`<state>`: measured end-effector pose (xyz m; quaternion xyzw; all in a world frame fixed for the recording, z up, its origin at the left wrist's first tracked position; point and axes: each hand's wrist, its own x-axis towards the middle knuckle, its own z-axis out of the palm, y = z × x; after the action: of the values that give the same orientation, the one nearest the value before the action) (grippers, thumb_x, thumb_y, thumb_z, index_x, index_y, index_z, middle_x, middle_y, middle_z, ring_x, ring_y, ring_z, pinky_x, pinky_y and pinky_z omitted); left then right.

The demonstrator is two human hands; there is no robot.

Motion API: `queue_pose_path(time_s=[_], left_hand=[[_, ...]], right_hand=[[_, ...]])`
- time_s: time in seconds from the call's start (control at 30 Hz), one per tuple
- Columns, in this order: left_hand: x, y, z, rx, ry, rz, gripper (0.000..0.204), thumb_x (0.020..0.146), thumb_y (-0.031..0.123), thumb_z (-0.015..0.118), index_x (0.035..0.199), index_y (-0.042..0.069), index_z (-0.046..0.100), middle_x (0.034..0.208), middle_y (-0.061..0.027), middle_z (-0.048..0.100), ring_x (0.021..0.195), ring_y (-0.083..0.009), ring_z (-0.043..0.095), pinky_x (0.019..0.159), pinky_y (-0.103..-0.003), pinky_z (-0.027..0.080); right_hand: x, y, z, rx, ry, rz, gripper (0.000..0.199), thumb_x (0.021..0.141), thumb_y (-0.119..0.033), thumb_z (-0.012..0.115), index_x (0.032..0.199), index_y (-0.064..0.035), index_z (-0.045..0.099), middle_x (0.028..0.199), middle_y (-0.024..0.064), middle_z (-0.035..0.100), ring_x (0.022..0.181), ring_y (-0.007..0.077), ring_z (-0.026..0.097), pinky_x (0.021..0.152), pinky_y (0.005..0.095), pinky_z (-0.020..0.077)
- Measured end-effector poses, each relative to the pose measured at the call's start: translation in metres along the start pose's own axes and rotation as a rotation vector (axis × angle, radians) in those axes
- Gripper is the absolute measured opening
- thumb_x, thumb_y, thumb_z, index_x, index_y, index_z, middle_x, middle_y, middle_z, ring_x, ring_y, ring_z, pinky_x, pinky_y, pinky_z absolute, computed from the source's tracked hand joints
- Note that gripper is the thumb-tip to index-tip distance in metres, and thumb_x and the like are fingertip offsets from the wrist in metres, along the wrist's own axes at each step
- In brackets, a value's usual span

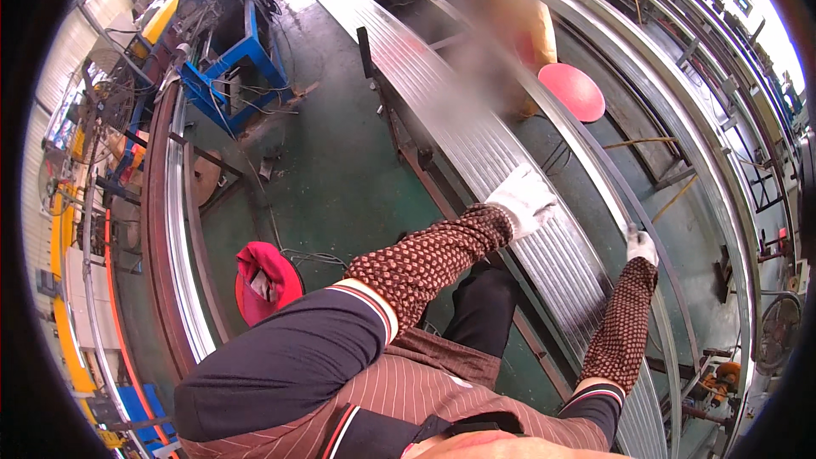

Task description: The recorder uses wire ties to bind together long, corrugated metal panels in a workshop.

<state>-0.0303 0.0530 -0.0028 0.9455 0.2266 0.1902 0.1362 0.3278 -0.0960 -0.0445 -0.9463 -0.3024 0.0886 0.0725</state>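
Observation:
A row of long, shiny metal profiles (pixel 459 140) lies side by side, running from the far left toward my right side. My left hand (pixel 522 202), in a white glove, rests on top of this row with its fingers lying over the metal; the fingertips show poorly. Just right of the row runs a single long metal profile (pixel 599 172), set apart by a gap. My right hand (pixel 642 246), also gloved in white, is closed around that profile. Brown patterned sleeve covers reach up both forearms.
A round pink-red disc (pixel 571 92) stands beyond the single profile. Further metal profiles (pixel 671 76) curve along the right. At the left are a blue metal frame (pixel 246 76), a red cloth item (pixel 265 283) and a rack with long bars (pixel 170 229). A blurred smear hides part of the upper middle.

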Motion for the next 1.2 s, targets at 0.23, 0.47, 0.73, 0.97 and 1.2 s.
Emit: queue_pose_path(time_s=[0.23,0.47,0.73,0.97,1.2], left_hand=[[0.0,-0.001,-0.001,0.04,0.008,0.008,0.027,0.099,0.035,0.06,0.112,0.014,0.072,0.103,-0.0026,0.07,0.111,-0.022,0.06,0.114,-0.042,0.033],[0.002,0.004,-0.006,0.021,-0.093,-0.072,0.027,0.099,0.035,0.059,0.11,0.015,0.072,0.106,-0.0052,0.068,0.116,-0.023,0.059,0.117,-0.043,0.03],[-0.001,0.002,-0.004,0.065,-0.016,-0.011,0.024,0.098,0.035,0.061,0.107,0.016,0.072,0.105,-0.0023,0.07,0.111,-0.0204,0.06,0.11,-0.041,0.035],[-0.003,-0.002,0.004,-0.046,0.003,-0.023,0.029,0.096,0.035,0.062,0.111,0.012,0.073,0.116,-0.0086,0.069,0.12,-0.0259,0.059,0.119,-0.047,0.03],[-0.008,-0.002,0.008,-0.005,0.203,0.053,0.025,0.094,0.031,0.065,0.109,0.012,0.072,0.111,-0.0085,0.068,0.116,-0.0287,0.059,0.116,-0.045,0.034]], right_hand=[[0.021,0.118,0.015,0.075,-0.045,0.058,0.094,0.087,-0.082,0.058,0.114,0.0069,0.071,0.111,0.0288,0.072,0.11,0.0355,0.07,0.098,0.0423,0.0493],[-0.022,0.181,0.051,0.317,-0.151,-0.087,0.054,0.096,-0.05,0.074,0.091,0.004,0.068,0.077,0.0078,0.066,0.074,0.0151,0.052,0.072,0.0368,0.0479],[-0.036,0.023,0.021,0.131,-0.314,-0.278,0.051,0.093,-0.043,0.076,0.116,0.002,0.072,0.103,0.0215,0.076,0.1,0.0287,0.073,0.091,0.0379,0.0533],[-0.097,-0.015,-0.036,-0.129,0.174,-0.698,0.032,0.075,-0.031,0.09,0.087,-0.0049,0.077,0.086,0.0153,0.075,0.08,0.0354,0.072,0.075,0.0448,0.0557],[-0.096,0.0,-0.015,0.107,-0.059,-0.481,0.053,0.097,-0.055,0.066,0.123,-0.0085,0.072,0.117,0.0195,0.073,0.114,0.0365,0.068,0.099,0.0428,0.053]])
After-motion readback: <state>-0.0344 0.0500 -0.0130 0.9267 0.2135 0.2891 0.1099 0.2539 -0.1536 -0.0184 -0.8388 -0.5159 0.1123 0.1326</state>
